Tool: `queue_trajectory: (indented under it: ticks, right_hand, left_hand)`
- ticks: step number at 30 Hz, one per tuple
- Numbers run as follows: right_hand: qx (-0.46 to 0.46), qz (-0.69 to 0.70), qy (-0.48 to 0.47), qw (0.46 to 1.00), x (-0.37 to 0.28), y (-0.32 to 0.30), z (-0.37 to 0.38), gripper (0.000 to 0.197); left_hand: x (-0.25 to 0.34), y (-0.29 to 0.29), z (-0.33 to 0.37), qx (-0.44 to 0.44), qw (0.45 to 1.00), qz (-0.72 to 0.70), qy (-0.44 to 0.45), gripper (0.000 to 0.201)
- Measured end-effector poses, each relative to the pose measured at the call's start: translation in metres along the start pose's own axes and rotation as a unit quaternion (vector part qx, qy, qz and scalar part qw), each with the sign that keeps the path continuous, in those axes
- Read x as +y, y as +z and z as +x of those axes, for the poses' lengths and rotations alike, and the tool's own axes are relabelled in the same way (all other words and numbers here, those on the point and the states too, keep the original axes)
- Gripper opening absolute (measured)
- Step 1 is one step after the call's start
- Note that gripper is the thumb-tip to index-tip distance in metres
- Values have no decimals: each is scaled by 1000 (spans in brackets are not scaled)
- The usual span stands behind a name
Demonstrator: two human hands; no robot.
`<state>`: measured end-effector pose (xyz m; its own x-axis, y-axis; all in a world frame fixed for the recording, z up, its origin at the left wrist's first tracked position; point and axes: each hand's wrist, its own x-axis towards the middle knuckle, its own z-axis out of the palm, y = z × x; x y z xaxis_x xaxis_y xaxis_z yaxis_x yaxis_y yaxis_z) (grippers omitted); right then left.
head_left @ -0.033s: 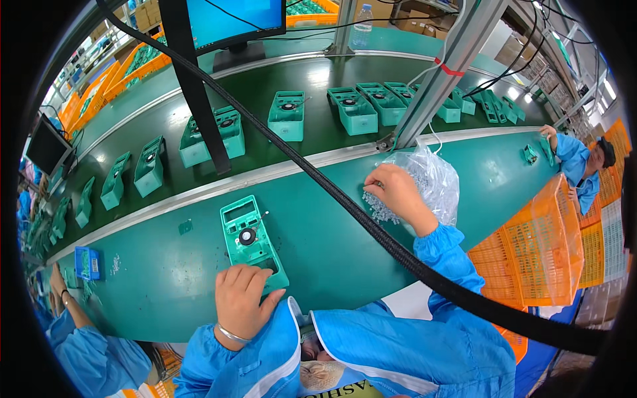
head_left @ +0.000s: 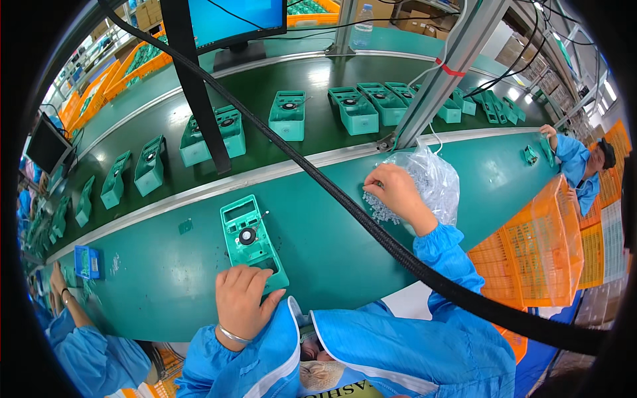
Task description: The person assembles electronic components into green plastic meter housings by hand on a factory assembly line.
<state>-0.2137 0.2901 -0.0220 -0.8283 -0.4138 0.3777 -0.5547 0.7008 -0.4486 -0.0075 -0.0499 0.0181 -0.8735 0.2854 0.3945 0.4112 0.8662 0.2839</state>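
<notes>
A green table (head_left: pixel 159 278) spreads out in front of you, and beyond it, toward 12 o'clock, runs a dark green strip (head_left: pixel 317 119) with a row of similar cases (head_left: pixel 286 126) on it. A clear plastic bag (head_left: pixel 441 189) sits on the table at about 2 o'clock from the green case (head_left: pixel 265 252) you are touching.

That case lies on the table just off your left hand (head_left: pixel 244 298), toward 12 o'clock, and well apart from your right hand (head_left: pixel 397 192), at about 8 o'clock from it. Its far end points toward 11 o'clock. It is long and open on top, with a rectangular window at the far end and a deep hollow at the near end, partly hidden by your fingers.

Your left hand is half open, fingers bent over the case's near end, thumb spread toward 3 o'clock; you cannot tell how firmly it grips. Your right hand is drawn in, thumb and fingertips close together; whether anything is between them, you cannot tell.

Near the middle of the case sits a black disc (head_left: pixel 247 236) with a pale centre. Small pale pieces (head_left: pixel 381 211) lie loose below your right fingertips, beside the bag.
</notes>
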Motion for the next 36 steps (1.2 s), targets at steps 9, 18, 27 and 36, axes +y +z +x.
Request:
queue_trajectory:
  ticks: [9,18,27,36]
  right_hand:
    - [-1,41,43,998,-6,7,5,7]
    - [15,-30,-45,998,-10,8,-1,7]
    - [2,-97,-81,992,-14,14,1,5]
    - [11,-96,-93,991,-36,18,7,10]
  left_hand:
    - [1,2,-8,16,999,19,-21,41]
    - [-1,2,-6,4,1000,13,-25,40]
    - [-2,3,-8,20,999,5,-32,40]
    - [-8,9,-3,57,997,33,-36,30]
